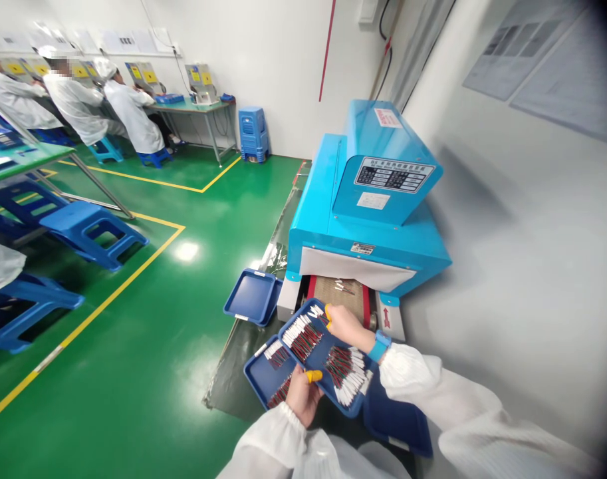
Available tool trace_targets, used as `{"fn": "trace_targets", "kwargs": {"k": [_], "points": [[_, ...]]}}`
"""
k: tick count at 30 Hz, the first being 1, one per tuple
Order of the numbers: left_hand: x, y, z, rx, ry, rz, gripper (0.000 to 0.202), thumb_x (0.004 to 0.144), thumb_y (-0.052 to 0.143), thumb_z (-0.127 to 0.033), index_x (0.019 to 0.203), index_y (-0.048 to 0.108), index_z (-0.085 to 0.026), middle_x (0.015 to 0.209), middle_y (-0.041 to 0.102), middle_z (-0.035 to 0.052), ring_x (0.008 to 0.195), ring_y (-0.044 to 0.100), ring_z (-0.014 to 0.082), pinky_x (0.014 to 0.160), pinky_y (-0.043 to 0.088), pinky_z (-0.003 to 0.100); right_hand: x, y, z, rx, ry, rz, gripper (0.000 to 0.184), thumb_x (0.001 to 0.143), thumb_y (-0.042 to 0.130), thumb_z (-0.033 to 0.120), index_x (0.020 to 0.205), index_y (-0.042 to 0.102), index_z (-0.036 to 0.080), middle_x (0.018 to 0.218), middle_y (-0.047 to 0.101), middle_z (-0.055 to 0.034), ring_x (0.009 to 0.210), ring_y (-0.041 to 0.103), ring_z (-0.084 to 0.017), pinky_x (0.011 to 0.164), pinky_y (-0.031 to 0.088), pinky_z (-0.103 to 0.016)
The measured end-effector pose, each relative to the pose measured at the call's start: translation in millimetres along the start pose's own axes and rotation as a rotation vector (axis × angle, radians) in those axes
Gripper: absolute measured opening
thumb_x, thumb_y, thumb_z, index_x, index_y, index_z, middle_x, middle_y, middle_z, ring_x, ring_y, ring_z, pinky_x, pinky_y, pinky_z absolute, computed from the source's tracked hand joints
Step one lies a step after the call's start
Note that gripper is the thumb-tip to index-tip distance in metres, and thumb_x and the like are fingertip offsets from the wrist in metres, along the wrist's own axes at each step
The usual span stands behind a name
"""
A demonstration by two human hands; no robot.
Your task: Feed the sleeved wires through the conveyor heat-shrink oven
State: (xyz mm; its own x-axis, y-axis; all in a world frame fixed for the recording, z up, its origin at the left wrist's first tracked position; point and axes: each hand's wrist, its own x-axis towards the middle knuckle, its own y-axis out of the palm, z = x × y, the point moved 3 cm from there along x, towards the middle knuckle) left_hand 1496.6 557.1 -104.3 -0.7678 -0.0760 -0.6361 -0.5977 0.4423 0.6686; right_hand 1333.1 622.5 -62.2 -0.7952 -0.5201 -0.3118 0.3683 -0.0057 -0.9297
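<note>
Here on the left, a blue tray (250,295); next, a lower tray (258,382) holding wires. Now the left grip (304,397), thumb over the rim, pinching the upper tray (317,358)! Wire bundle (304,340) just beyond that thumb, fanned bundle (347,374) right of it. Right grip (350,326) at the far edge, pinching rim or wires, can't tell!

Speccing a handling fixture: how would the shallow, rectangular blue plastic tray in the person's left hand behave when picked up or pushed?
Likely stiff: the tray looks flat in the left hand. The loose-looking red and green wires with white ends may slide if it tips, its rim being low. Probably light: thin-walled, only partly covered.
</note>
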Motion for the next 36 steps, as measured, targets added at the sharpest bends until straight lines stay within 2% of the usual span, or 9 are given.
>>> {"fn": "trace_targets", "kwargs": {"k": [4, 8, 12, 15, 18, 23, 29, 32, 36], "points": [[4.1, -3.5, 1.1, -0.002, 0.009, -0.017, 0.070, 0.057, 0.053, 0.001, 0.122, 0.041, -0.022, 0.088, 0.068, 0.0050, 0.086, 0.064, 0.0222, 0.076, 0.049, 0.035, 10.3, -12.5, -17.1, -0.047, -0.009, -0.047, 0.014, 0.076, 0.046, 0.017, 0.085, 0.057, 0.014, 0.082, 0.064, -0.0111, 0.076, 0.060, -0.020, 0.059, 0.032, -0.025], [5.6, -5.2, 2.1, 0.002, 0.001, -0.038, 0.071, 0.056, 0.053, 0.002, 0.122, 0.041, -0.023, 0.084, 0.068, 0.0036, 0.084, 0.065, 0.0209, 0.076, 0.049, 0.034, 26.8, -17.5, -38.1, -0.081, 0.008, -0.095, 0.022, 0.083, 0.045, 0.030, 0.086, 0.059, 0.013, 0.089, 0.063, -0.0140, 0.084, 0.059, -0.022, 0.065, 0.035, -0.026], [6.2, -8.7, 3.3, -0.024, -0.010, -0.061, 0.069, 0.059, 0.051, 0.002, 0.122, 0.040, -0.023, 0.080, 0.068, 0.0027, 0.076, 0.065, 0.0177, 0.076, 0.049, 0.033, 38.4, -11.2, -58.1, -0.066, 0.077, -0.078, 0.024, 0.084, 0.043, 0.030, 0.093, 0.059, 0.014, 0.093, 0.064, -0.0120, 0.086, 0.059, -0.021, 0.066, 0.036, -0.025], [5.8, -10.8, 3.9, -0.031, -0.017, -0.072, 0.067, 0.061, 0.050, 0.001, 0.123, 0.039, -0.023, 0.080, 0.067, 0.0031, 0.076, 0.065, 0.0175, 0.076, 0.049, 0.033, 41.7, -6.3, -67.0, -0.019, 0.102, -0.098, 0.019, 0.082, 0.046, 0.021, 0.092, 0.060, 0.015, 0.094, 0.064, -0.0108, 0.086, 0.058, -0.020, 0.067, 0.036, -0.025], [5.1, -10.2, 3.8, -0.028, -0.018, -0.077, 0.068, 0.061, 0.050, 0.002, 0.123, 0.038, -0.023, 0.080, 0.067, 0.0032, 0.077, 0.065, 0.0181, 0.076, 0.049, 0.033, 44.2, -1.9, -69.8, 0.040, 0.117, -0.141, 0.018, 0.078, 0.048, 0.015, 0.091, 0.060, 0.016, 0.095, 0.063, -0.0091, 0.085, 0.058, -0.019, 0.066, 0.035, -0.024], [4.4, -7.3, 4.1, -0.029, -0.016, -0.060, 0.067, 0.061, 0.052, -0.001, 0.122, 0.039, -0.023, 0.081, 0.067, 0.0031, 0.078, 0.065, 0.0190, 0.076, 0.049, 0.034, 49.8, 8.0, -66.4, 0.051, 0.082, -0.170, 0.019, 0.074, 0.052, 0.019, 0.092, 0.057, 0.015, 0.096, 0.061, -0.0093, 0.082, 0.057, -0.019, 0.064, 0.034, -0.025], [1.8, -10.2, 4.2, -0.026, -0.012, -0.081, 0.069, 0.060, 0.053, -0.001, 0.123, 0.038, -0.023, 0.082, 0.067, 0.0033, 0.080, 0.064, 0.0202, 0.075, 0.049, 0.034, 51.0, 12.1, -66.0, 0.044, 0.052, -0.199, 0.016, 0.075, 0.044, 0.009, 0.084, 0.056, 0.014, 0.090, 0.062, -0.0089, 0.083, 0.056, -0.018, 0.066, 0.032, -0.025], [1.8, -10.0, 3.6, -0.024, -0.009, -0.068, 0.068, 0.061, 0.053, -0.001, 0.123, 0.038, -0.024, 0.082, 0.067, 0.0032, 0.079, 0.065, 0.0198, 0.076, 0.049, 0.034, 48.6, 12.0, -67.5, 0.017, 0.008, -0.249, 0.017, 0.075, 0.043, 0.009, 0.082, 0.056, 0.015, 0.088, 0.062, -0.0081, 0.080, 0.055, -0.017, 0.064, 0.031, -0.025], [3.3, -9.3, 4.5, -0.025, -0.014, -0.062, 0.065, 0.062, 0.053, -0.001, 0.122, 0.039, -0.023, 0.082, 0.067, 0.0036, 0.080, 0.065, 0.0198, 0.076, 0.049, 0.034, 47.5, 15.6, -69.9, 0.015, -0.057, -0.245, 0.013, 0.073, 0.046, 0.011, 0.077, 0.057, 0.016, 0.083, 0.061, -0.0068, 0.077, 0.054, -0.017, 0.060, 0.029, -0.025]]}}
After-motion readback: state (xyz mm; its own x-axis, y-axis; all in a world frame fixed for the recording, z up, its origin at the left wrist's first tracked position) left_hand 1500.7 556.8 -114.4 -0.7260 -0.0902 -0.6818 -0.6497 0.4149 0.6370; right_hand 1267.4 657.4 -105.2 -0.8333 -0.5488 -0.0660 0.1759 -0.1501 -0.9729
